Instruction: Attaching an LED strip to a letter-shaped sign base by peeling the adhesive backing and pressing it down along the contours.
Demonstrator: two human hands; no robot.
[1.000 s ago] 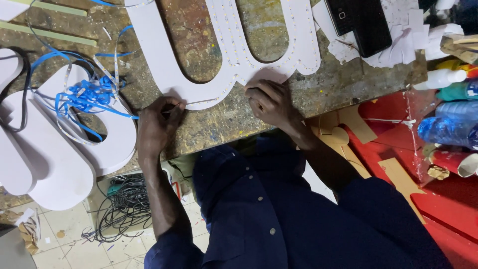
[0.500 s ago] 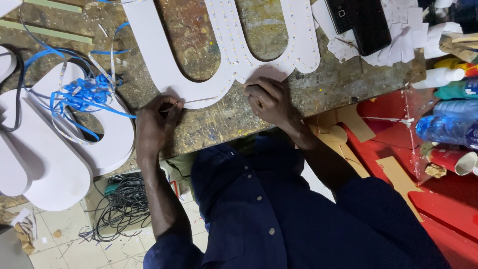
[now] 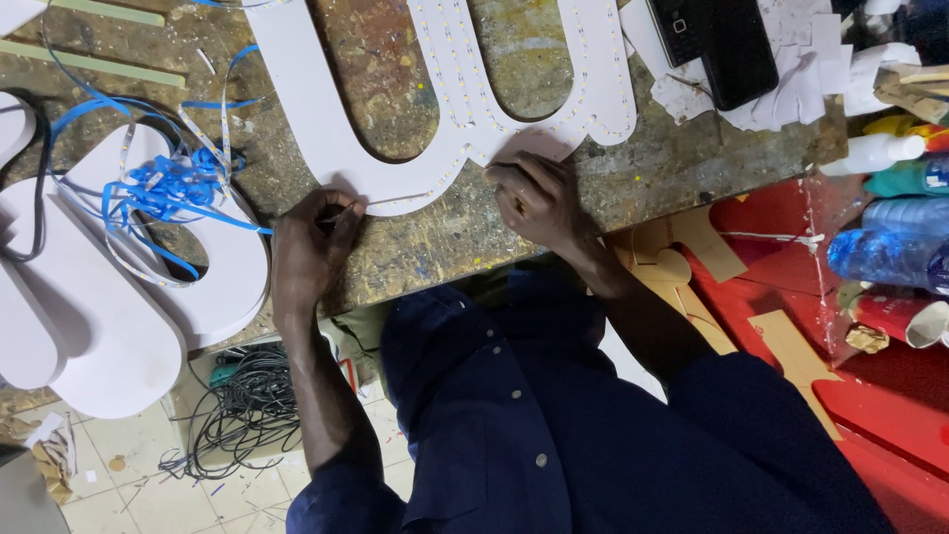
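Pinching a thin light strip (image 3: 395,201) is the left hand (image 3: 308,247); the right hand (image 3: 537,201) is pressing, fingers curled, on the white letter (image 3: 326,129) on the bench (image 3: 435,247).

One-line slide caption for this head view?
Left hand and right hand press a thin light strip along a white letter cutout.

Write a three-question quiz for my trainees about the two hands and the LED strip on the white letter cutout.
1. True or false: the right hand has its fingertips on the lower edge of the white letter cutout.
2. What does the left hand pinch? A) the LED strip B) a black phone C) a plastic bottle
3. What colour is the tangled tape lying to the left of the left hand?
Key: 1 true; 2 A; 3 blue.
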